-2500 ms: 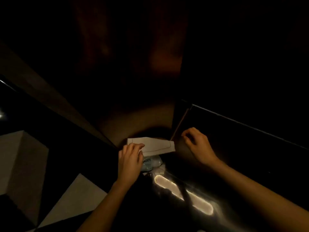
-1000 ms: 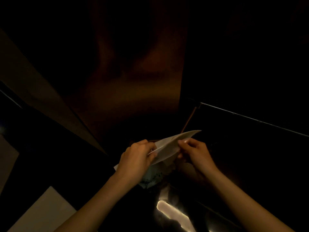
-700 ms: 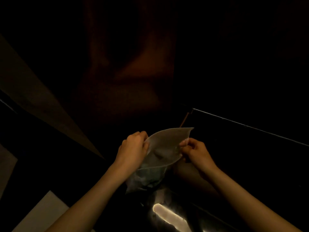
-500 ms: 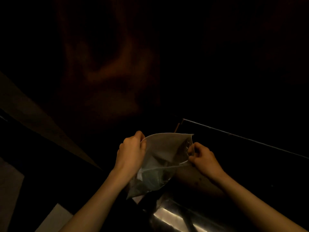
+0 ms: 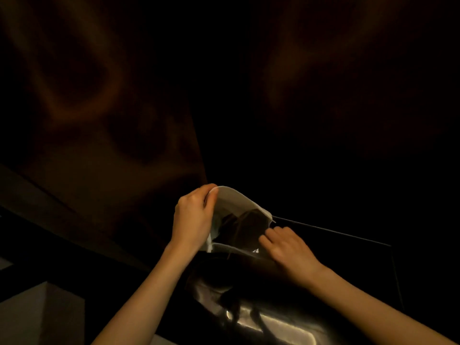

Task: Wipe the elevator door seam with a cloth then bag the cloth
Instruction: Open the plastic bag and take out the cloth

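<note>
Bag (image 5: 239, 210), thin clear plastic, held mouth-open between left hand (image 5: 193, 220) pinching its top rim and right hand (image 5: 286, 247) gripping the near edge. Judged light, limp, slippery; grip the rims. Cloth not discernible.

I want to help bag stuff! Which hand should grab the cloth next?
Probably the right hand: it only pinches the bag lightly at its near lip. The left hand grips the mouth open. No cloth is visible.

Bag (image 5: 234, 202): thin translucent plastic, smooth, faintly glossy.
Sill plate (image 5: 281, 322): brushed metal, reflective. Door panel (image 5: 99, 120): polished, dark, mirror-like sheen.
</note>
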A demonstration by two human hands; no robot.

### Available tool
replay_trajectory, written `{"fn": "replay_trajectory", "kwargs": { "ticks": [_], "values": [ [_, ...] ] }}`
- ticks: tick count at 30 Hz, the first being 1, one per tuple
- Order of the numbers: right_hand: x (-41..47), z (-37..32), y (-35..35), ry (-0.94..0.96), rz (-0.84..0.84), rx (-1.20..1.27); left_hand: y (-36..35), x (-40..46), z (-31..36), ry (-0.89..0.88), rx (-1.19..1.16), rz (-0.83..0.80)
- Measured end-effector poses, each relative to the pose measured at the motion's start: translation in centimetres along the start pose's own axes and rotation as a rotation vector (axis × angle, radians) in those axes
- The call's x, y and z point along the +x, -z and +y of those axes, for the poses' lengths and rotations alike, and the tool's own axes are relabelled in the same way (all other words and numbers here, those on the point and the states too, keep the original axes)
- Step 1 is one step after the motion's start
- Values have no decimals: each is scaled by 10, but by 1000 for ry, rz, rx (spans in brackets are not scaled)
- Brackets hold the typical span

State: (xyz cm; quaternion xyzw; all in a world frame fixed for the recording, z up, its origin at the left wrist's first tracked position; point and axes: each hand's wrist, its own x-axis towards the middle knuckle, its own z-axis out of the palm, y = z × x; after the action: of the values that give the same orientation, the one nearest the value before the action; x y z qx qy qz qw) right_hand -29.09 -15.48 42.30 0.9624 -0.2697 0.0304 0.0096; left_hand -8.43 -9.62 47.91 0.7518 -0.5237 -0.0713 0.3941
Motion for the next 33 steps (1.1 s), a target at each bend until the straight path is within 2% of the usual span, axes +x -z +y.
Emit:
{"fn": "replay_trajectory", "kwargs": {
  "ticks": [4, 7, 9, 10, 15, 17, 19, 22, 24, 27, 29, 33],
  "values": [
    [-3, -12, 79, 20, -87, -136, 45, 27, 56, -46, -81, -17],
    [-7, -25, 120, 117, -160, -232, 70, 44, 86, -53, -184, -49],
    [-4, -33, 136, 211, -268, -318, 79, 55, 97, -75, -249, -87],
    [-2, -37, 142, 263, -266, -364, 82, 60, 101, -91, -264, -104],
    [20, -51, 160, 296, -343, -489, 93, 75, 119, -117, -320, -125],
    [29, -48, 164, 195, -377, -393, 96, 81, 126, -137, -311, -145],
    [39, -41, 169, 51, -342, -213, 99, 88, 134, -172, -285, -171],
    [54, -25, 177, -232, -270, 168, 103, 94, 143, -240, -279, -186],
    [64, -21, 178, -398, -148, 519, 104, 97, 143, -268, -287, -194],
    [72, -18, 175, -570, 137, 967, 103, 100, 140, -245, -281, -200],
    [78, -14, 169, -519, 168, 951, 101, 101, 137, -221, -275, -208],
    [97, -5, 149, -403, -141, 744, 94, 100, 139, -223, -316, -217]
  ]
}}
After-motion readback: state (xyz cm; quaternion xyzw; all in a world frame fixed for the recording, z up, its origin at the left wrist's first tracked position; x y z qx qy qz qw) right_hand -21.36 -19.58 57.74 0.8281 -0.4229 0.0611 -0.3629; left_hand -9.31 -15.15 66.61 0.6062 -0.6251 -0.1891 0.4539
